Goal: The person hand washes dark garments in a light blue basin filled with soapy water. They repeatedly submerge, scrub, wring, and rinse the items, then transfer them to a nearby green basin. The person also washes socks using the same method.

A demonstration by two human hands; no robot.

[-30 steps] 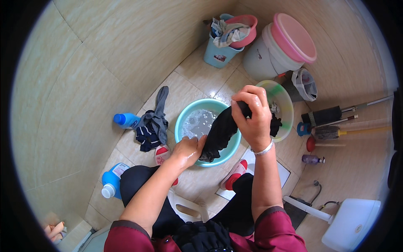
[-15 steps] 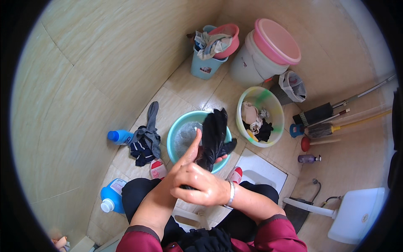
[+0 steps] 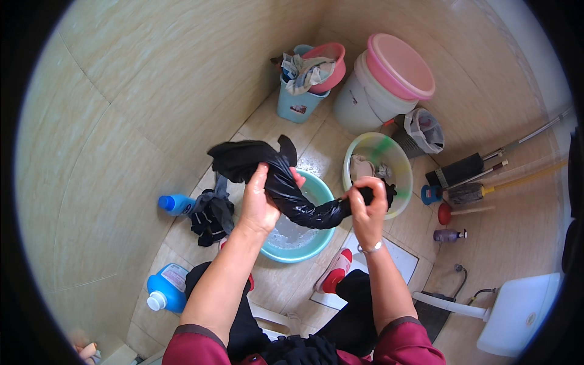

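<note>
A wet black garment [image 3: 298, 204], its exact kind unclear, hangs twisted in both hands above a teal basin [image 3: 292, 258] of sudsy water. My left hand [image 3: 261, 204] is closed round its middle left part, with a loose, bunched end spreading out beyond the fingers. My right hand [image 3: 367, 210] grips the narrower right end in a fist, in front of a pale basin [image 3: 409, 176] that holds light and dark clothes. Between the hands the cloth sags in a shiny twist. The basin's upper left side is hidden behind the garment and my left hand.
Dark and grey clothes [image 3: 213, 210] lie on the floor to the left beside a blue bottle [image 3: 176, 205]; a blue jug [image 3: 169, 286] stands nearer. Farther off are a white bucket [image 3: 359, 100] and a bin [image 3: 298, 104]. A white floor pan [image 3: 398, 258] lies at right.
My hands, crossed close together before, are now apart: the left has moved up and left, the right out to the right. The black garment now stretches sideways between them.
</note>
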